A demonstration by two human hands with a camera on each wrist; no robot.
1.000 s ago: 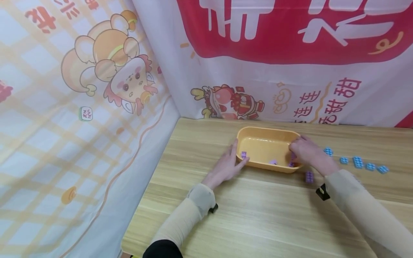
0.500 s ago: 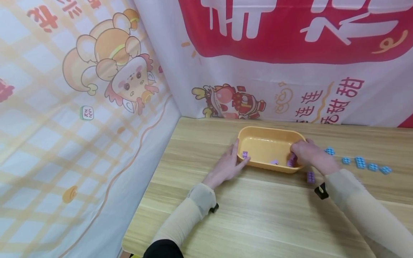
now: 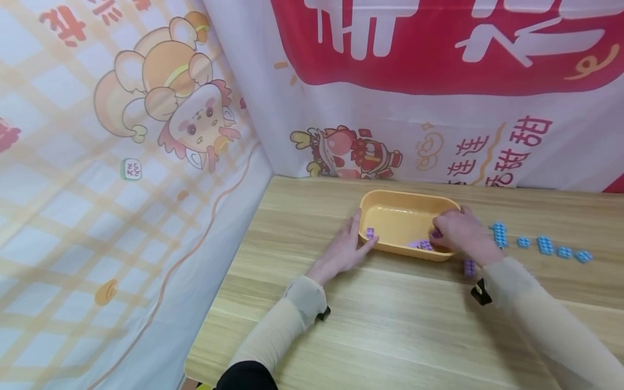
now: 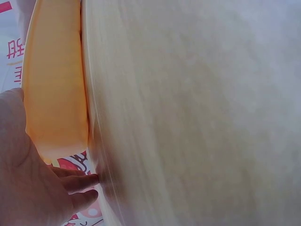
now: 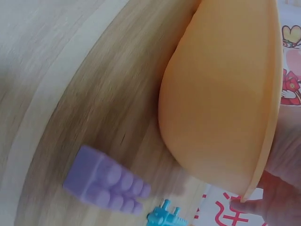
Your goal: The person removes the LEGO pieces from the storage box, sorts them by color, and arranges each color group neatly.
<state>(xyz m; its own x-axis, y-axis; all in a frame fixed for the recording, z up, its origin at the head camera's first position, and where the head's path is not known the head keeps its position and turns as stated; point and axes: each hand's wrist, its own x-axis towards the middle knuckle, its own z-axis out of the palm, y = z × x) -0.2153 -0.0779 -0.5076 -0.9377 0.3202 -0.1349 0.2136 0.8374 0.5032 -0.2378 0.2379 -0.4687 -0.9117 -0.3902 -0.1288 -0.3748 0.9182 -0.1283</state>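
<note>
An orange-yellow plastic tray (image 3: 396,198) stands on the table. My left hand (image 3: 337,250) rests against its near left corner, thumb at the front rim and fingers along the left end; the left wrist view shows these fingers (image 4: 81,182) fairly straight outside the tray wall. Inside the tray's right end, my right hand (image 3: 458,230) pinches a purple building brick (image 3: 436,233), mostly covered by the fingers. Below it in the tray lie purple bricks (image 3: 422,245), and a small purple brick (image 3: 370,233) sits at the left. The tray wall hides the right fingertips in the right wrist view.
Outside the tray's near right corner a purple brick (image 5: 106,181) lies on the wooden table (image 3: 390,325). Farther right is a row of several blue bricks (image 3: 545,245), one (image 3: 499,235) close to the right wrist. Printed cloth (image 3: 273,97) hangs behind and at the left.
My right hand has shifted slightly left inside the tray, with a purple brick between its fingers. More purple studs now show at the tray's front wall. My left hand has stayed put.
</note>
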